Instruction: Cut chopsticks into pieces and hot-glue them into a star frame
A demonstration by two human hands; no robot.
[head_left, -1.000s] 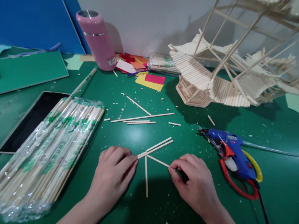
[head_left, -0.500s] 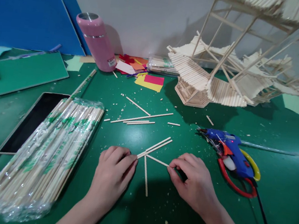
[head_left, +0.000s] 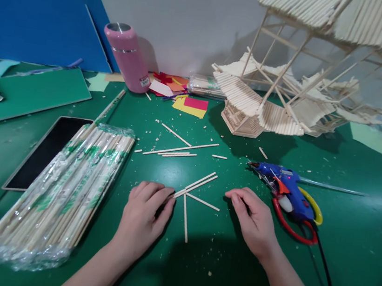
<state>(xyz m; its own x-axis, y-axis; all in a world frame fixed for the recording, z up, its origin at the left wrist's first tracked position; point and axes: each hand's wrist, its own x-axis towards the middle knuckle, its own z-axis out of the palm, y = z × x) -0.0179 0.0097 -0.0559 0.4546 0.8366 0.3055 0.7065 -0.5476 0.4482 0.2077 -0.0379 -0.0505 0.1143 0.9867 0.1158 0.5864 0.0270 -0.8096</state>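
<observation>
1. Four short wooden sticks (head_left: 195, 184) lie fanned on the green surface (head_left: 196, 265) between the hands: two side by side running up to the right, one slanting down to the right, one running almost straight toward the camera. They meet near one point; whether any joint is glued cannot be told.
2. Left hand (head_left: 144, 216): flat, palm down, its fingertips (head_left: 169, 195) at the near ends of the paired sticks, pressing rather than clasping; the grip is closed on nothing.
3. Right hand (head_left: 255, 217): loosely curled and empty, just clear of the slanting stick's far end and close beside the glue gun (head_left: 285, 190).
4. Judged progress: the fan is laid out but appears not yet fixed; the gun lies unused on its side.
5. Finished work: the stick model (head_left: 289, 90) behind, a lattice of thin posts carrying ribbed, slatted roof panels, pale and matt.
6. Stock: a bundle of wrapped chopsticks (head_left: 65, 192) in crinkled clear film with green print; loose longer sticks (head_left: 179, 150) and pale crumbs of offcut scattered about.
7. Other objects: glossy pink flask (head_left: 128, 57), coloured paper scraps (head_left: 191, 104), dark flat tablet (head_left: 45, 152), red-and-yellow scissors (head_left: 304, 219) under the gun.
</observation>
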